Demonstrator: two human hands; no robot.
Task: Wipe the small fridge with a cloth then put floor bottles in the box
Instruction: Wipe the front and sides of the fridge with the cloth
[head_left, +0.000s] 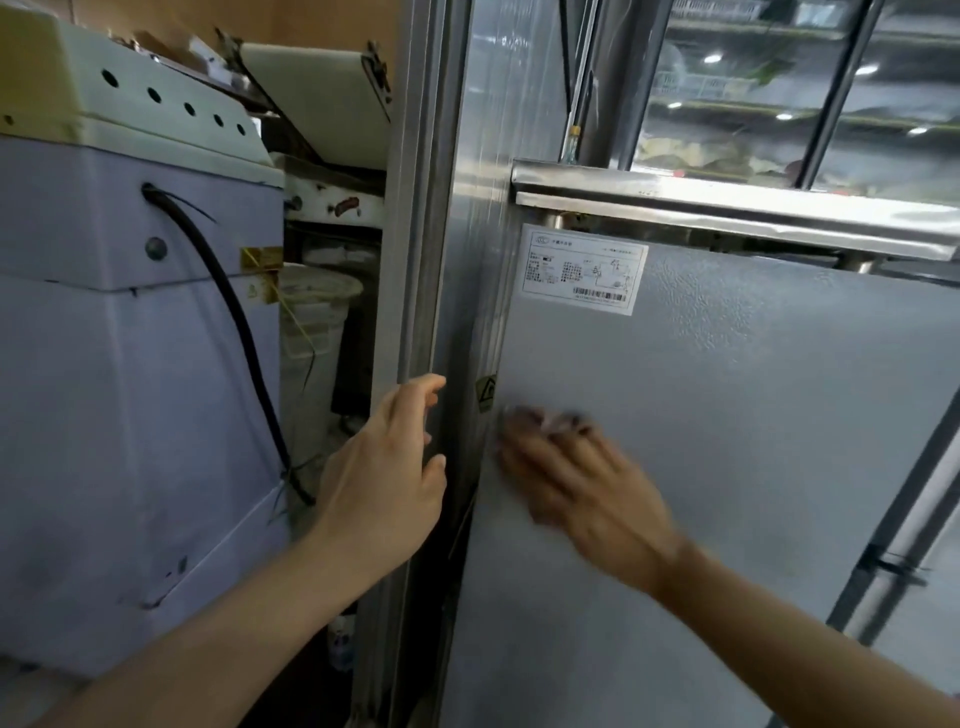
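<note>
The small fridge's grey side panel (727, 415) fills the right half of the view, with a white rating label (584, 269) near its top left corner. My right hand (582, 483) is blurred with motion and presses flat on the panel close to its left edge; a bit of pale cloth (550, 422) shows under the fingertips. My left hand (384, 478) is beside the metal frame post (415, 260) left of the fridge, fingers loosely curved and holding nothing. No bottles or box are clearly in view.
A pale blue machine (130, 389) with a black cable (234, 322) stands at the left. A steel shelf rail (727, 200) runs above the fridge. Glass panes (779, 88) lie behind it. A dark narrow gap with clutter (332, 322) separates machine and post.
</note>
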